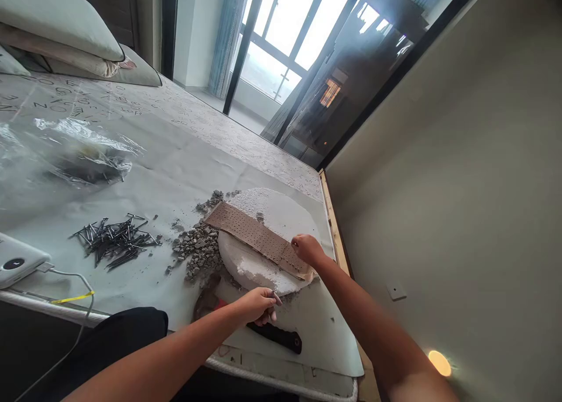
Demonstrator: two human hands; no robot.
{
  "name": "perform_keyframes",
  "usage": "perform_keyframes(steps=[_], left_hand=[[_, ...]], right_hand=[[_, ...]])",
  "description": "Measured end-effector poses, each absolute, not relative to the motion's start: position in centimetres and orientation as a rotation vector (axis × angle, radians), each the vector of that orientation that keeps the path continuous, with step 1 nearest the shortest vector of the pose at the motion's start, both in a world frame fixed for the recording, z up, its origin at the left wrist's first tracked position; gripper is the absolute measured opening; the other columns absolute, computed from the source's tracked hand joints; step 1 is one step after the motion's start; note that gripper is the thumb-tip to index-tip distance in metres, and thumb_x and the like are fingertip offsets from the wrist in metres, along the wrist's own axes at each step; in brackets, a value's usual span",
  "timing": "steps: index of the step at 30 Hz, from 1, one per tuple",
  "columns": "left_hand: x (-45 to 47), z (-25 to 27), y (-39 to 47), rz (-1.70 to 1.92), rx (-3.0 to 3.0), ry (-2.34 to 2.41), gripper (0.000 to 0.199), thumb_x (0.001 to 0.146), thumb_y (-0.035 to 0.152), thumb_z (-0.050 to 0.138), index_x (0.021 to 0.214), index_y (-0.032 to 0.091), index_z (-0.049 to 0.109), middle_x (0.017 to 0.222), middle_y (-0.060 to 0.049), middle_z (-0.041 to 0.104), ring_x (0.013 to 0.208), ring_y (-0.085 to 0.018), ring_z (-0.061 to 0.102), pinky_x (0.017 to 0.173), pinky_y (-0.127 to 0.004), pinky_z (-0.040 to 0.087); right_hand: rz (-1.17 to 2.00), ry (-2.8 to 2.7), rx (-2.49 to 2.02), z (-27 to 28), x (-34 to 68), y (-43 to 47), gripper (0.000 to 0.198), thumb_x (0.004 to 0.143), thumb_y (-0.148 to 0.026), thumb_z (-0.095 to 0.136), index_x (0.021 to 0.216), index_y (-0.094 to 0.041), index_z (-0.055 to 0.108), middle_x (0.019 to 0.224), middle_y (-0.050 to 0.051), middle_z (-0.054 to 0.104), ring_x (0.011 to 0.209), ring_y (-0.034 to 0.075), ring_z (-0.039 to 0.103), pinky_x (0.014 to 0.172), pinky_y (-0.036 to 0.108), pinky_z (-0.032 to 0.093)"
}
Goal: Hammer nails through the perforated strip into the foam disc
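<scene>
A thick round disc of coarse, grainy white foam (285,209), crumbly around its rim, lies near the right-hand corner of the bed (246,140), on a smooth, pale grey sheet (175,165). Across the disc runs a flat, brown rectangular strip (252,233) dotted with rows of small dark specks, one end reaching past the rim over loose grey gravel (199,251), angular and dusty, and the other pointing towards the bed's right edge. The right hand (307,250) is at that nearer end, its fingers drawn narrowly together over the strip; I cannot tell whether anything is between them. The left hand (260,306) is just off the disc's near side, fingers curled, with something small and dark at the tips, too small to identify. Beneath it, by the bed's near edge, lies a hammer (277,336) with a black, rounded grip and a brownish head. Further left, slender dark metal nails (116,239) form a tangled heap, with a crinkled, clear plastic bag (88,156) beyond. A glossy white device (20,260) with a thin cable (91,302) sits at the near edge.
</scene>
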State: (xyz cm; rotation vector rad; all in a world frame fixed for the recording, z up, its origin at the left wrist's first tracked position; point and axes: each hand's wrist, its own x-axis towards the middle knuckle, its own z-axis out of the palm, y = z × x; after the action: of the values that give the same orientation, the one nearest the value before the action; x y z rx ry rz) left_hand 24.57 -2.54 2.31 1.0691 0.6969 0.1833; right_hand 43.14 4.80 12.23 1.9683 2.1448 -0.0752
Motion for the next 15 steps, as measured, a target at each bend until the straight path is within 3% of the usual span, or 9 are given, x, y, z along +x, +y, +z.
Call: perform_keyframes(steps=[8, 15], left_hand=[[24.5, 3.2, -2.9, 0.154, 1.055, 0.669, 0.009, 0.074, 0.022, 0.04, 0.079, 0.018, 0.047, 0.045, 0.004, 0.056, 0.028, -0.007, 0.036, 0.036, -0.021, 0.026], [24.7, 2.8, -3.2, 0.184, 0.989, 0.635, 0.009, 0.072, 0.02, 0.042, 0.078, 0.018, 0.048, 0.044, 0.005, 0.055, 0.027, -0.008, 0.035, 0.034, -0.021, 0.022]], right_hand=[[-0.012, 2.313, 1.953, 10.7, 37.0, 16.0, 0.031, 0.086, -0.017, 0.045, 0.111, -0.017, 0.064, 0.115, 0.008, 0.063, 0.099, 0.016, 0.058, 0.081, 0.022, 0.04], [-0.173, 2.345, 1.951, 8.7, 35.4, 19.2, 0.025, 0.079, -0.011, 0.05, 0.093, -0.016, 0.07, 0.109, 0.01, 0.065, 0.096, 0.017, 0.059, 0.08, 0.023, 0.041]])
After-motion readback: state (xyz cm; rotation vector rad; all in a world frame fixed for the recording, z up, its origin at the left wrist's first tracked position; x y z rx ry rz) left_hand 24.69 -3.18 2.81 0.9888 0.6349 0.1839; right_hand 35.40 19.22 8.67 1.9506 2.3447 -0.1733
